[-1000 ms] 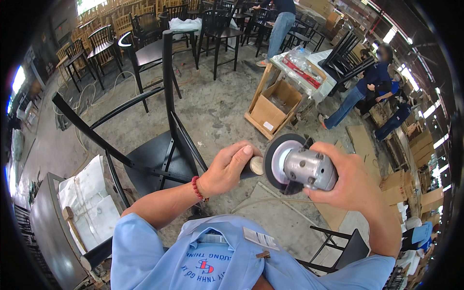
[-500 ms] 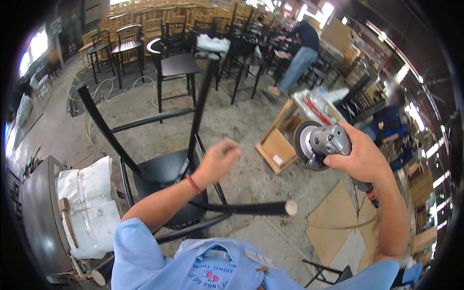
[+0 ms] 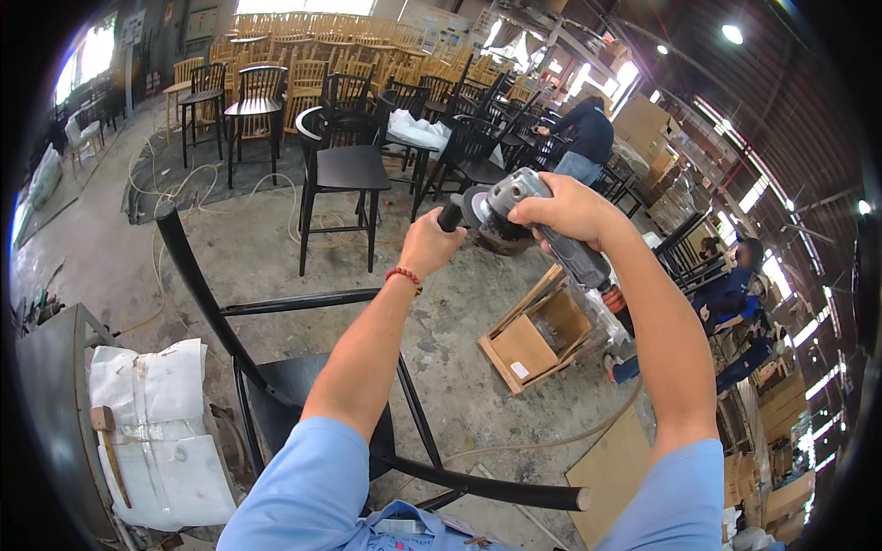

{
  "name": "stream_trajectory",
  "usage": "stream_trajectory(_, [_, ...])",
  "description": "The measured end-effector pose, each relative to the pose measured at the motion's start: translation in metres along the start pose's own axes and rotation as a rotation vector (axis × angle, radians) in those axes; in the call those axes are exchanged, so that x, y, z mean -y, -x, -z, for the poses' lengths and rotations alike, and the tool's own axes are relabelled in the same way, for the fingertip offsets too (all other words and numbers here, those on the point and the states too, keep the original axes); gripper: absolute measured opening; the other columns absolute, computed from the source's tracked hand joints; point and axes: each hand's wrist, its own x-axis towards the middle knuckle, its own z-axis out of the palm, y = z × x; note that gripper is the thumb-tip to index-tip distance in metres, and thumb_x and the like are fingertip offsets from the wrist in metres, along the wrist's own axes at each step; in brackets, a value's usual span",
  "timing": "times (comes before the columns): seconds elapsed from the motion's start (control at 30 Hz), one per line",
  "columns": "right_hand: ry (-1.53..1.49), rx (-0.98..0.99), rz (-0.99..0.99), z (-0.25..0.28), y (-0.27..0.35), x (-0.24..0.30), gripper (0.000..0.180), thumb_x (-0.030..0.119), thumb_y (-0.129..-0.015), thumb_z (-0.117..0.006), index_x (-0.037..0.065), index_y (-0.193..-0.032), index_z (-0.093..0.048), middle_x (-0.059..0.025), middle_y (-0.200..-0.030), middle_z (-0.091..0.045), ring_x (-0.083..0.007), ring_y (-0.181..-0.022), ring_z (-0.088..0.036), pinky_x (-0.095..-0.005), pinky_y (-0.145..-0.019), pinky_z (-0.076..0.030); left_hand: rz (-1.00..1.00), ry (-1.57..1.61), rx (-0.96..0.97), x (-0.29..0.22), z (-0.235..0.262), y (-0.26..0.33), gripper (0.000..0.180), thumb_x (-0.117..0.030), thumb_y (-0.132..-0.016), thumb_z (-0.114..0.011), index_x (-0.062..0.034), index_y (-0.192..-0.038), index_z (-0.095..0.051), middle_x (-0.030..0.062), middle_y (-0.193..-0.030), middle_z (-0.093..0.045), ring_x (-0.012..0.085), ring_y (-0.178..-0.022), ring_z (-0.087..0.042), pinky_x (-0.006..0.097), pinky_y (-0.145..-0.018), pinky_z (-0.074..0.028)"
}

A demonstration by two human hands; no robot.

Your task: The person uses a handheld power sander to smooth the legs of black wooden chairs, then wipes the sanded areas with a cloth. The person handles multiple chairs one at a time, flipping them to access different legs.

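A black wooden chair is turned upside down in front of me, its seat [image 3: 299, 386] low and its legs pointing up. My left hand [image 3: 430, 243] is closed around the upper end of one leg [image 3: 450, 215]. In my right hand [image 3: 574, 211] is an angle grinder [image 3: 582, 263] with a round disc, held by its grey body. The disc is right beside the leg's tip; I cannot tell whether they touch. Another leg [image 3: 197, 271] rises at the left, joined by a crossbar [image 3: 299, 301]. A bare-wood end shows on the leg [image 3: 551, 497] nearest me.
An open wooden box frame [image 3: 524, 354] stands on the floor to the right. At the left, a wooden mallet [image 3: 108, 450] lies on a white wrapped pad [image 3: 170, 441]. Black chairs [image 3: 344, 170] and hoses [image 3: 165, 197] are farther off. Co-workers [image 3: 588, 138] work beyond and at the right.
My left hand has moved up and forward and taken hold of the leg's end. My right hand has brought the grinder left and up to that same tip. My view has tilted up.
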Motion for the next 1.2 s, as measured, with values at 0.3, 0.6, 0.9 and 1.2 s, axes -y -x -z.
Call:
stream_trajectory(0.3, [0.129,0.006,-0.115,0.005,-0.057,-0.009,0.039,0.026,-0.079,-0.074,0.003,-0.107,-0.061,-0.0057,-0.075,-0.06,-0.0145,-0.055,-0.059,-0.0295,-0.053,-0.053,0.06,0.01,0.005,-0.007,-0.007,0.007,0.033,-0.024,-0.079,-0.07,-0.0025,-0.103,-0.065,0.021,-0.092,-0.07,0.0369,-0.091,-0.068,0.041,-0.081,-0.052])
stream_trajectory(0.6, [0.038,0.1,0.018,0.006,-0.043,0.0,0.039,0.023,-0.079,-0.075,0.002,-0.108,-0.061,-0.0069,-0.082,-0.062,-0.0122,-0.064,-0.059,-0.0297,-0.054,-0.052,0.011,-0.014,-0.069,0.003,0.002,0.002,0.031,-0.025,-0.08,-0.069,-0.003,-0.101,-0.065,0.0204,-0.09,-0.07,0.0377,-0.089,-0.068,0.043,-0.079,-0.052])
stream_trajectory(0.9, [0.221,-0.051,-0.078,0.019,-0.052,0.008,0.041,0.025,-0.075,-0.077,0.002,-0.105,-0.063,-0.0078,-0.081,-0.064,-0.0155,-0.06,-0.06,-0.0317,-0.054,-0.052,0.065,0.0,-0.016,-0.006,0.001,0.005,0.033,-0.026,-0.079,-0.069,-0.0027,-0.101,-0.063,0.02,-0.09,-0.07,0.0364,-0.09,-0.067,0.042,-0.08,-0.051])
stream_trajectory(1.2, [0.73,-0.023,-0.136,0.012,-0.075,0.035,0.044,0.031,-0.074,-0.077,0.001,-0.104,-0.063,-0.0101,-0.077,-0.064,-0.0188,-0.052,-0.061,-0.0321,-0.053,-0.051,0.052,0.01,-0.025,-0.006,0.002,0.005,0.031,-0.024,-0.079,-0.068,-0.0019,-0.101,-0.063,0.0208,-0.09,-0.069,0.0383,-0.089,-0.066,0.043,-0.08,-0.051])
